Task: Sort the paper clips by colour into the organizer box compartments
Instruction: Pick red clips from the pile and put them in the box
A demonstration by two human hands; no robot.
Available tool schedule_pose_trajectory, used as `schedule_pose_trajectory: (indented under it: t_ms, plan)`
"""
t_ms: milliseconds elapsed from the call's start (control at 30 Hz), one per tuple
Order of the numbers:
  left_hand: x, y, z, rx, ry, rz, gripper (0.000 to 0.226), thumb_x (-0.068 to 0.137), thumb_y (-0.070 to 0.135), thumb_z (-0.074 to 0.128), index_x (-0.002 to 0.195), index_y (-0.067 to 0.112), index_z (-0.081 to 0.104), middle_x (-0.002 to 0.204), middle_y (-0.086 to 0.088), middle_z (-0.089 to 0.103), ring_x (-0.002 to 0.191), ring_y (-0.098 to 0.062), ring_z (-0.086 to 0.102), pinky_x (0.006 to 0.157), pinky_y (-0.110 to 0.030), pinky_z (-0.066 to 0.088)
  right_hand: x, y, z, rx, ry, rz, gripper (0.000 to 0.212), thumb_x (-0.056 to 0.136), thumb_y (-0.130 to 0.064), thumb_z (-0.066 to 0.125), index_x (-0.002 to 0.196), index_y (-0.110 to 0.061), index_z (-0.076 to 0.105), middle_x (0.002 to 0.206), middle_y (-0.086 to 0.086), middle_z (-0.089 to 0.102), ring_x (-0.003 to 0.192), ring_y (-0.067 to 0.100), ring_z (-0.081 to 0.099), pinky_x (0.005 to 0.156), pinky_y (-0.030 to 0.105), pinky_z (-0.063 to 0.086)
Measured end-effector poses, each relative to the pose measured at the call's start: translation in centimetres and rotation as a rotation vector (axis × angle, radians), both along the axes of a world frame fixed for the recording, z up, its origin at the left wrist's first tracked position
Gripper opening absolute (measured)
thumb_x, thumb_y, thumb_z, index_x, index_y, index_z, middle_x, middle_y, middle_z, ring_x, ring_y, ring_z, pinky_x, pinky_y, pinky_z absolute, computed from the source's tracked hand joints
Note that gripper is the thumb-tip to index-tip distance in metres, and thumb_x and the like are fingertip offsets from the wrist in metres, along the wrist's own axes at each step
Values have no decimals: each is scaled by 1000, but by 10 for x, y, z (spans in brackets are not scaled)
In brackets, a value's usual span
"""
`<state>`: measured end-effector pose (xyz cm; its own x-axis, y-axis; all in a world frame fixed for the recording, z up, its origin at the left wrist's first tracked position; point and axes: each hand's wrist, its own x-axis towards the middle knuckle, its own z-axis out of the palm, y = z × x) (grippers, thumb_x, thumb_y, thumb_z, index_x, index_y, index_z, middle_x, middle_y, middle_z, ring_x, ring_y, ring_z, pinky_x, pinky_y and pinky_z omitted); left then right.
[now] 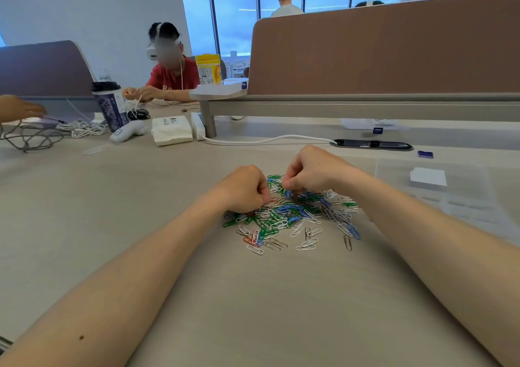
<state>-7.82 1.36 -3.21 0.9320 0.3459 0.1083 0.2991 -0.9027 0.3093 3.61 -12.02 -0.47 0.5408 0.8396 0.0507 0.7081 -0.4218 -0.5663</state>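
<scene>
Barely started, I judge: the heap of green, blue, white, red and bare-metal wire paper clips (292,214) lies mixed on the beige counter (140,198). My left grip (243,189) pinches a red clip (272,199) at the heap's edge; my right grip (312,172) pinches a dark red clip (296,196) just above it. The clear plastic organizer box (464,198), well to my right, looks unfilled, though it shows only faintly.

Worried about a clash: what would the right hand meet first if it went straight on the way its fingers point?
Probably the pile of paper clips, under its fingers; the right hand points down and leftward into it. The left hand lies beyond.
</scene>
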Motion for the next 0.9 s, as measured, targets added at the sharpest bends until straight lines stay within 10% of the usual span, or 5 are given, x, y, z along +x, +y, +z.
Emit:
schedule_pose_trajectory:
  t_ms: [900]
  plan:
    - [-10,-10,8,-383,-225,0,2,82,13,76,82,15,75,71,-1,73,62,-4,62,64,-16,51,4,-6,-1,74,319,53,6,87,-7,72,89,-2,74,78,14,72,68,16,68,63,25,58]
